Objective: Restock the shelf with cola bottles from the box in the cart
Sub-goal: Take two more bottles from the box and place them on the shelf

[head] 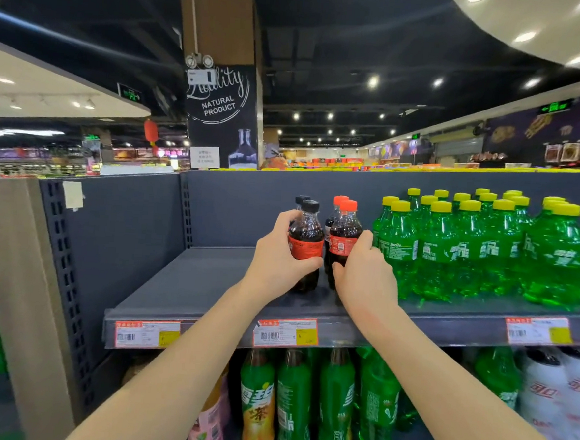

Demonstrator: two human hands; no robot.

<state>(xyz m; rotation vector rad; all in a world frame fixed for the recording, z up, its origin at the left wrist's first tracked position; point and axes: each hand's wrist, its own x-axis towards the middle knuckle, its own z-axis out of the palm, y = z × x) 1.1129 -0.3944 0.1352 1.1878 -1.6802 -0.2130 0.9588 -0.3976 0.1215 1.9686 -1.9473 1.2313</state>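
On the grey top shelf stand small cola bottles in two short rows. My left hand is wrapped around the front black-capped cola bottle, with another black-capped one behind it. My right hand grips the front red-capped cola bottle, and a second red-capped bottle stands behind that. Both front bottles stand upright on the shelf, close side by side. The box and the cart are out of view.
Green lemon-lime soda bottles with yellow caps crowd the shelf right of the cola. The shelf's left part is bare up to the dark side panel. Below, larger green, tea and white bottles fill the lower shelf. Price tags line the edge.
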